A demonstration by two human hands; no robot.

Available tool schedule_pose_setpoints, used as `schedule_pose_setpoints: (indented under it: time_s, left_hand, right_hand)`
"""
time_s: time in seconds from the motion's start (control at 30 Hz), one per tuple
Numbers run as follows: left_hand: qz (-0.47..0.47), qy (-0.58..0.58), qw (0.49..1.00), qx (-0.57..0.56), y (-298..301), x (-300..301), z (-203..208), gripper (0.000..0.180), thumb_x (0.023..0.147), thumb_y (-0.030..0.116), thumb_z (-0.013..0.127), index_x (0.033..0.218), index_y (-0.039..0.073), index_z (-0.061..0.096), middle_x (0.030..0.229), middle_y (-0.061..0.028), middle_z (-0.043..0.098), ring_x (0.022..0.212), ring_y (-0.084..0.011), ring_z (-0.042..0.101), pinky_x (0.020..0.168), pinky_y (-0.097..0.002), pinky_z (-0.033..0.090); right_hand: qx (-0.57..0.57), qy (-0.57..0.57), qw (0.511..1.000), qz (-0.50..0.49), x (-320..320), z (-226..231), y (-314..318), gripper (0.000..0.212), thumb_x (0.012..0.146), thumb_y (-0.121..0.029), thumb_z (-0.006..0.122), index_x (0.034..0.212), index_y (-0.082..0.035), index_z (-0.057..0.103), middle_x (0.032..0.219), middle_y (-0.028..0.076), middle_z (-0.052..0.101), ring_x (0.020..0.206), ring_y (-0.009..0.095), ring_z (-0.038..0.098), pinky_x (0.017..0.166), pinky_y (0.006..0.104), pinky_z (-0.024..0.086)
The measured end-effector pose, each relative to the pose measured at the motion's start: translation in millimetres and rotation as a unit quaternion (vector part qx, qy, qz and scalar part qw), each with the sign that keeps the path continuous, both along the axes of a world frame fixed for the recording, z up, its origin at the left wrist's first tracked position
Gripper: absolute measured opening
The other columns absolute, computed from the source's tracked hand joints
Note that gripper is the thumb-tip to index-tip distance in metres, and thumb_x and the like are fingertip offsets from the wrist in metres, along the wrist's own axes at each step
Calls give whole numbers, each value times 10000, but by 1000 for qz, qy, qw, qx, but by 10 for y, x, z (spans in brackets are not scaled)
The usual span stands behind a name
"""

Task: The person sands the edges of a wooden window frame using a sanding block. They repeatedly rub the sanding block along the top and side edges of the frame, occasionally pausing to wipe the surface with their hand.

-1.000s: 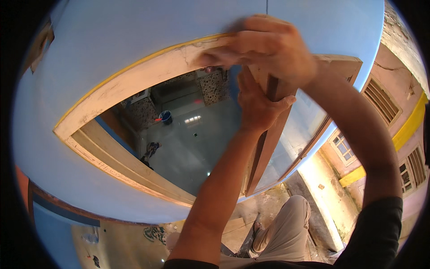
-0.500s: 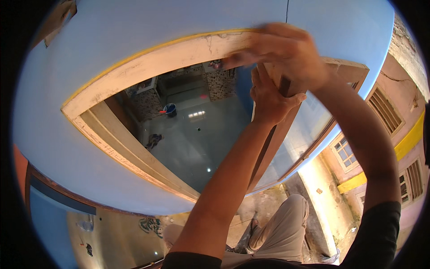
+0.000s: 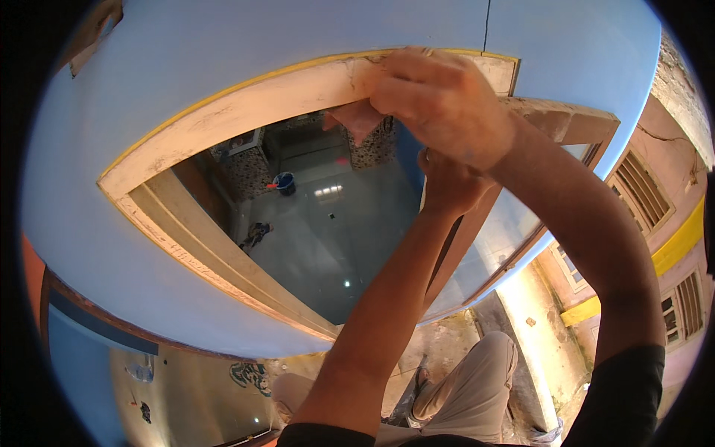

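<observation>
Presently, the blue wall point(image 3: 261, 33) encloses the window frame point(image 3: 268, 95), which is the reference for every position below. Wall: even in colour, with one thin dark line above the frame's right end. Window frame: pale face, with a yellow line along the upper outer edge. Status, by my judgement: the wall colour looks complete; the frame looks unfinished, since dark scuffs show along its top piece. I cannot separate finished stretches from unfinished ones.

Through the frame, I see a room with a shiny grey floor point(image 3: 305, 231). Right of the frame, the brown window sash point(image 3: 570, 119) stands swung outward; farther right is a neighbouring building with a slatted window point(image 3: 640, 182).

Right hand point(image 3: 447, 100): at the right part of the frame's top piece, fingers bent and pinching a pinkish sheet point(image 3: 359, 121), which hangs just below that piece. Left hand point(image 3: 456, 188): beneath the right hand, below the frame's top piece, fingers apparently wrapped over the sash edge, though mostly hidden. Inside, beyond the frame: a dark bucket point(image 3: 285, 184) and, nearer, a small dark bundle point(image 3: 258, 233).
</observation>
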State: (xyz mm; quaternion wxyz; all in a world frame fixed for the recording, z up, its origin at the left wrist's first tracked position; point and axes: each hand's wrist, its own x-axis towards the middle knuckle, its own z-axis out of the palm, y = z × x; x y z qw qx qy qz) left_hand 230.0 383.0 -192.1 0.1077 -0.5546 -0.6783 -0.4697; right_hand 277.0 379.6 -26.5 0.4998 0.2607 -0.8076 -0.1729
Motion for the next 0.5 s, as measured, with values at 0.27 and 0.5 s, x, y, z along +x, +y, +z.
schedule_pose_setpoints:
  time_s: [0.27,0.5]
  left_hand:
    - [7,-129,985,115,-168,162,150,1451,695,523,951,1691,39,12,1659,-303,230,1503,-435,354,1168,-628,278]
    - [-6,-54,998,-14,-79,94,76,1364,739,576,907,1691,33,95,1676,-329,228,1542,-452,309,1192,-661,257]
  right_hand:
    - [-72,-75,994,29,378,98,230,176,782,3,772,928,-86,730,906,62,666,826,263,704,700,383,575]
    - [-46,-98,994,-11,-502,151,-1015,199,853,-37,625,960,-129,766,1001,82,741,925,316,734,814,437,611]
